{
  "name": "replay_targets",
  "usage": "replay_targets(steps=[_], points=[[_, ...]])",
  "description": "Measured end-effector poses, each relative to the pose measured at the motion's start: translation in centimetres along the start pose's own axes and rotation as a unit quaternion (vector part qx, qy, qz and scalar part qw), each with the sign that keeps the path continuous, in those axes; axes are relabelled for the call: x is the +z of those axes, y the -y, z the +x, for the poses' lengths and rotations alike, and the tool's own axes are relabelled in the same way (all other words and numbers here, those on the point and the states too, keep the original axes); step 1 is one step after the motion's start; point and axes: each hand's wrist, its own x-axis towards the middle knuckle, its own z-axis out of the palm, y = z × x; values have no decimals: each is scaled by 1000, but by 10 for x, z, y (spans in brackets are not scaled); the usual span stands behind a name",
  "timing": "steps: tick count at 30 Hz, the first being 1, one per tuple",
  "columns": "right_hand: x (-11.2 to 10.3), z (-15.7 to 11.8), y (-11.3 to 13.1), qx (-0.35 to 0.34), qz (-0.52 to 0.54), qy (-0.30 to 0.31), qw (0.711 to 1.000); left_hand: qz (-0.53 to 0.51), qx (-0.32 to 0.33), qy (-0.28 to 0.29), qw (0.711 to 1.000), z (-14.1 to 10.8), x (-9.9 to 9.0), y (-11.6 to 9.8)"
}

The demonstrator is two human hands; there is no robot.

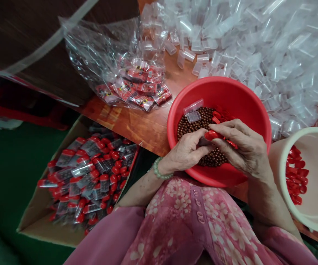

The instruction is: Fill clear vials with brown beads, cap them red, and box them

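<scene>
Both hands meet over a red basin (219,84) that holds small brown balls (211,157). My left hand (185,152) is closed around a small clear plastic container (203,141), most of it hidden by the fingers. Against the container's end, my right hand (241,145) pinches a red cap (212,135). Another red piece (231,144) shows under the right fingers. Two empty clear containers (194,111) lie on the balls at the basin's left, and loose red caps (222,116) sit behind my fingers.
Clear containers (230,44) are heaped across the back of the table (147,134). A plastic bag of red packets (142,86) lies left of the basin. A white bucket (317,176) with red caps stands right. Below left, a cardboard box (34,217) holds filled, red-capped containers (89,173).
</scene>
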Motion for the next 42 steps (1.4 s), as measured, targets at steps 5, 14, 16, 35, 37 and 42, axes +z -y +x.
replay_targets(steps=[5, 14, 16, 35, 37, 42], points=[[-4, 2, -5, 19, 60, 30, 998, -21, -20, 36, 999, 0, -2, -5], [-2, -6, -4, -18, -43, 47, 998, -135, -77, 69, 985, 3, -3, -3], [5, -9, -1, -30, -85, 72, 993, -176, -93, 67, 978, 5, -3, -3], [43, -6, -18, -122, -219, -37, 967, -310, -91, 37, 945, 13, 1, 1], [40, -6, -14, -100, -213, -12, 972, -307, -89, 26, 947, 13, 2, 1], [34, -10, -7, -50, -233, 24, 971, -310, -93, -5, 946, 14, 1, -2]])
